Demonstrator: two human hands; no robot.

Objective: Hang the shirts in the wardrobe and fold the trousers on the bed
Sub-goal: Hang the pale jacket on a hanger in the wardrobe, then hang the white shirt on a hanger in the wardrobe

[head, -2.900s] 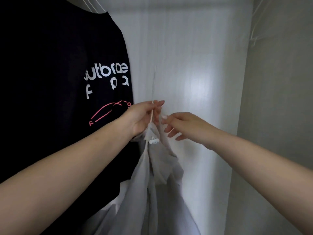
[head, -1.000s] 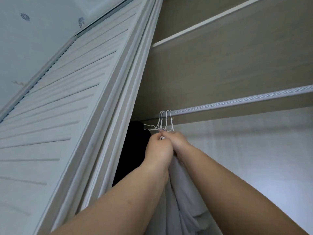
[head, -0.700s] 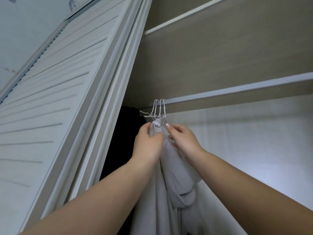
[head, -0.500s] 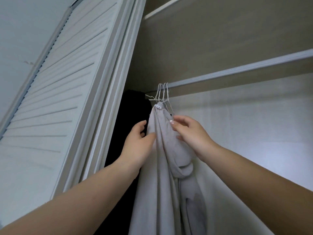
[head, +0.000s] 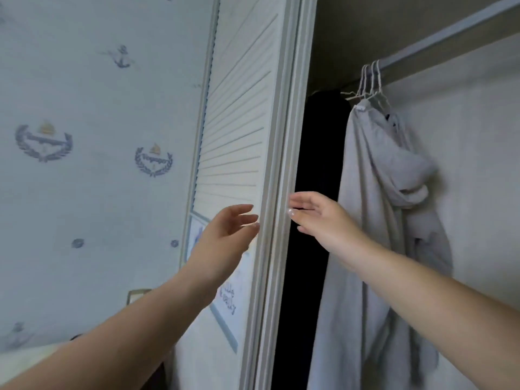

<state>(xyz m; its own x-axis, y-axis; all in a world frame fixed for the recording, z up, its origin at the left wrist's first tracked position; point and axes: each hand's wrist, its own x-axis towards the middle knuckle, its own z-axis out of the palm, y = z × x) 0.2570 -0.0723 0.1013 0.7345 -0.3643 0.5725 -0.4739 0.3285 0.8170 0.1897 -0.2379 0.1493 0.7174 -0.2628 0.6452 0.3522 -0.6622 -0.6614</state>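
Fingers [head: 243, 212] of the left hand [head: 225, 229] spread loose, holding nothing, tips right at the louvred door's [head: 239, 122] edge. The right hand [head: 318, 218] is flat and empty too, just beside the frame. The pale grey shirt [head: 365, 220] hangs from white wire hangers [head: 371, 83] on the rail [head: 450, 35]. A dark garment [head: 315, 164] beside it is half hidden behind the door, too dark to read.

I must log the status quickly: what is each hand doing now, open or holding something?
Left hand: open, fingers relaxed, holding nothing, at the wardrobe door edge.
Right hand: open, fingers straight, holding nothing.
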